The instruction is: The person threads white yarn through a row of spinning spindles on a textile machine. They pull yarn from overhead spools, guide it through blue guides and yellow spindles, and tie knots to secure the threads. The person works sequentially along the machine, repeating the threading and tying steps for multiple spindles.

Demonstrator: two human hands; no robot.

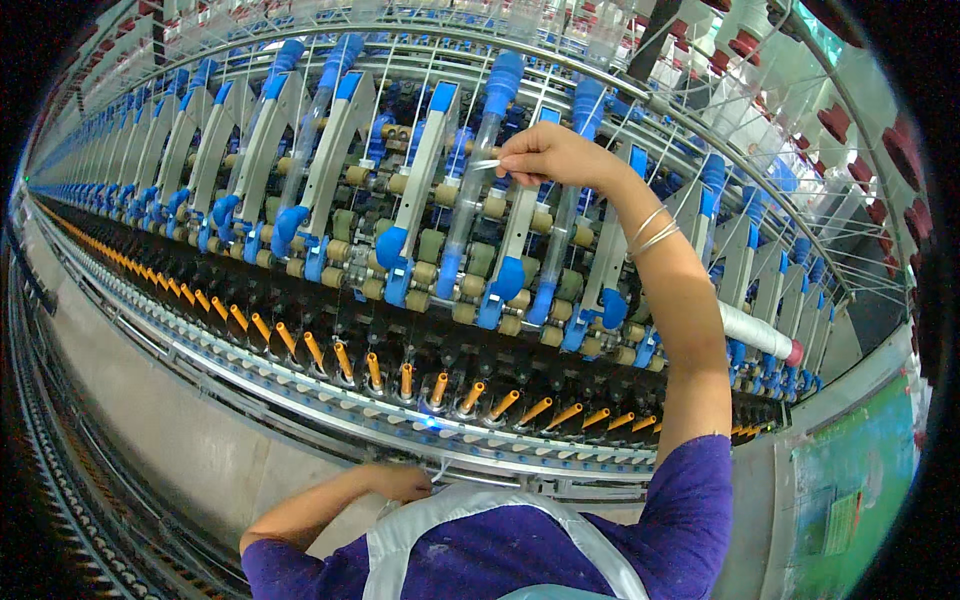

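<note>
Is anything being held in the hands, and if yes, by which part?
The right hand pinches a white strand close to its left end, which sticks out. Whether the left hand holds the white strip beside it cannot be told.

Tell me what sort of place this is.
Probably a spinning mill: a long row of orange tubes, many rollers above them, and what looks like a white bobbin at the right.
</note>
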